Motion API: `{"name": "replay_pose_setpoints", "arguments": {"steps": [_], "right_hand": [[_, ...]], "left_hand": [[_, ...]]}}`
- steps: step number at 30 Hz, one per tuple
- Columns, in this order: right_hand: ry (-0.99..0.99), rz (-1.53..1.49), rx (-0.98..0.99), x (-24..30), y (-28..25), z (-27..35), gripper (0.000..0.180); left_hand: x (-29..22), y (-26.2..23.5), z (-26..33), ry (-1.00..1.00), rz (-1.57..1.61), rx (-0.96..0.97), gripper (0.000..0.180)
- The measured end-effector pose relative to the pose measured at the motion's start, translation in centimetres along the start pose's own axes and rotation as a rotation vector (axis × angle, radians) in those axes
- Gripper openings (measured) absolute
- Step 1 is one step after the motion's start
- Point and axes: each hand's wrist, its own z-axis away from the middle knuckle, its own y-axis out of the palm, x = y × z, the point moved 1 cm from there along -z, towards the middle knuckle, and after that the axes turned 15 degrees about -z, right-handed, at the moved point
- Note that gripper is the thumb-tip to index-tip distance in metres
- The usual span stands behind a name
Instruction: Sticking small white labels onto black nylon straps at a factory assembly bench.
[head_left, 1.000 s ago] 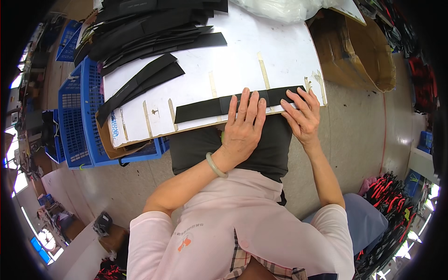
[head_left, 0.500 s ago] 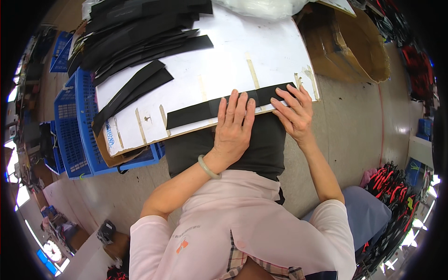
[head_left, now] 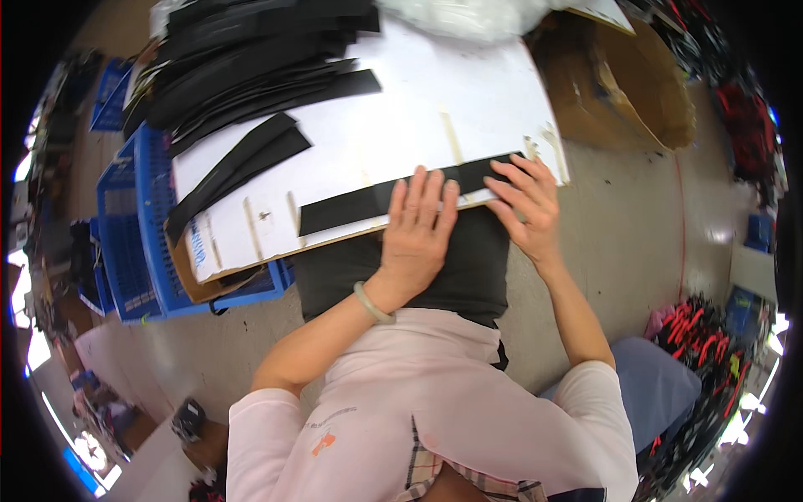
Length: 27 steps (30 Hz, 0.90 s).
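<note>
Left of the white table (head_left: 410, 96), blue crates (head_left: 125, 230) are standing beside its left edge, and a piece of brown cardboard (head_left: 186, 272) is showing at the table's near left corner. Two overlapping black strips (head_left: 251, 159) are lying aslant on the left part of the table, with one end reaching that corner. A thick pile of black strips (head_left: 251, 63) is covering the table's far left part, its layers fanning unevenly. A single black strip (head_left: 347, 207) is lying flat along the table's near edge, stretching from around the middle of that edge almost to the table's right edge. The person's left hand (head_left: 418, 230), below a pale bangle (head_left: 370, 303), is reaching over the table's near edge; it is lying flat, its long fingers straight and only slightly parted, their tips resting on the middle of the single strip. A clear plastic bag (head_left: 473, 18) is lying at the table's far edge. The right hand (head_left: 529, 205) is resting near the table's right corner, fingers spread and gently curved, fingertips touching the strip's right end. Right of the table, an open cardboard box (head_left: 611, 92) is standing just beside it.
</note>
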Motion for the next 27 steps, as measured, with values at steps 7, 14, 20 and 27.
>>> {"name": "replay_pose_setpoints", "arguments": {"steps": [7,14,20,27], "right_hand": [[-0.085,-0.312,0.215,5.7,6.3,-8.0,0.022],[-0.119,-0.220,0.565,7.9,15.4,-10.9,0.033],[0.044,-0.363,0.462,7.6,12.1,-11.6,0.031],[0.609,0.081,0.428,-2.8,-4.7,-10.6,0.030]], "left_hand": [[0.0,1.4,1.4,-0.068,0.100,0.000,0.045],[-0.1,1.2,0.7,-0.053,0.056,-0.037,0.047],[0.0,1.6,2.0,-0.049,0.079,-0.007,0.047],[-0.2,0.3,-0.2,0.035,-0.069,-0.004,0.043]]}}
